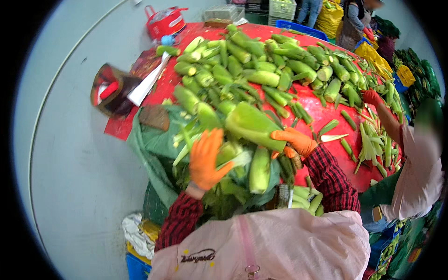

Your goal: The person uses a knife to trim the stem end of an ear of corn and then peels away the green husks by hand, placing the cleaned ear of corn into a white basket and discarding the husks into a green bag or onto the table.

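My right hand (297,143), in an orange glove, is closed on a large green corn ear (248,124), held tilted above the near edge of the red table (338,156). My left hand (206,159), also gloved, has its fingers stretched out among loose pale-green husk (184,148) just left of that ear. Another ear (259,170) lies below, between my hands, on or by a green sack (154,149) with more leaves. Under my right fingers is something brownish that I cannot make out.
Piled corn (252,65) covers the table's back. A co-worker's gloved hand (371,96) reaches in from the right beside husk scraps (375,140). A dark container (109,88) and red bag (165,23) sit at left. Crates (301,29), yellow sacks (329,21) and other people (352,23) are behind.
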